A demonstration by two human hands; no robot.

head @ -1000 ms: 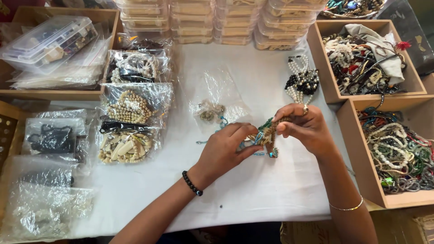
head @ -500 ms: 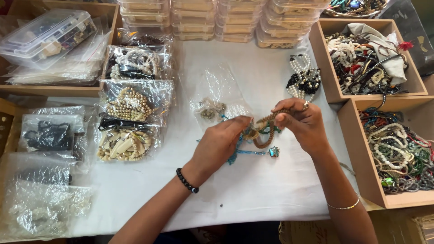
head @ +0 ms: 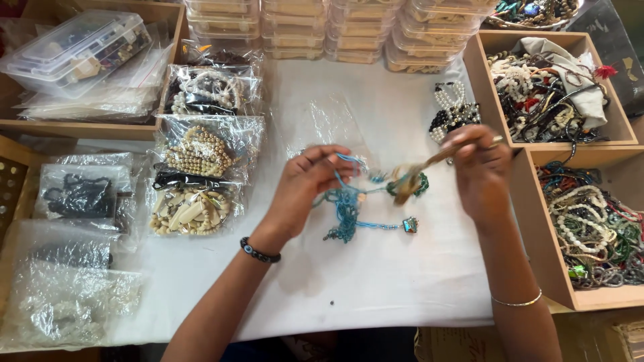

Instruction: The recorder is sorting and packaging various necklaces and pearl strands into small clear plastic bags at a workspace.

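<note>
A tangle of blue, green and tan beaded necklaces (head: 376,198) hangs between both hands above the white table (head: 376,281). My left hand (head: 308,184) pinches the blue strands at the left end. My right hand (head: 479,171) grips a tan strand and pulls it up to the right. A small square pendant (head: 410,224) dangles from the blue cord near the table. A black beaded bracelet sits on my left wrist and a thin bangle on my right forearm.
Clear bags of bead jewellery (head: 198,174) lie to the left. Wooden boxes of mixed necklaces (head: 590,228) stand at the right, one further back (head: 550,87). Stacked clear plastic boxes (head: 322,27) line the far edge. Black and white pearls (head: 453,114) lie behind my right hand.
My hands have drawn apart, stretching the tangle out. My right hand has moved right and up with the tan strand; the blue strands and pendant now hang lower.
</note>
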